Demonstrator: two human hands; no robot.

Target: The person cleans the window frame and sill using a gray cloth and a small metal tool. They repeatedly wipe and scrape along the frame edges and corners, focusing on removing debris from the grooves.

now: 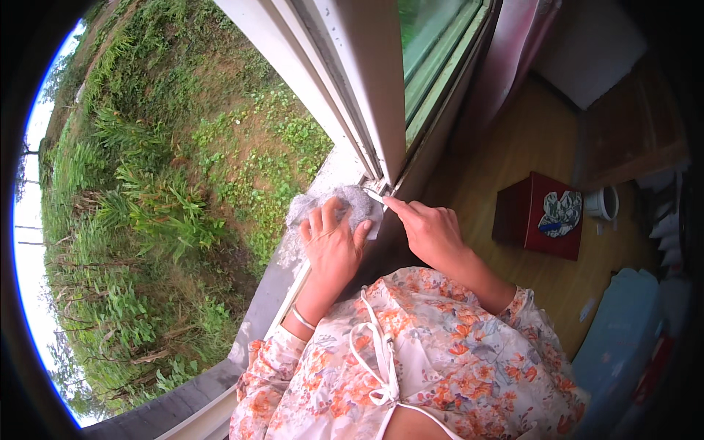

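My left hand (336, 247) presses a bunched grey fluffy cloth (357, 199) against the window sill (329, 170), its fingers spread over the cloth. Between the thumb and fingers of my right hand (434, 231) is a slim white tool (374, 194), its kind hard to make out. The tool's tip points left, against the edge of the cloth, at the lower corner of the white window frame (379, 99). Dirt shows around the frame's bottom track (376, 185). A small pale flap (375, 224) shows beneath the cloth near my left thumb.
Left of the sill lies a green slope (165, 181) outdoors, below the open window. Indoors, a dark red box (511, 220) carries a crumpled patterned cloth (569, 209) with a blue item. Beside it is a white bucket (602, 202). A pink curtain (514, 49) hangs behind the glass pane (434, 38).
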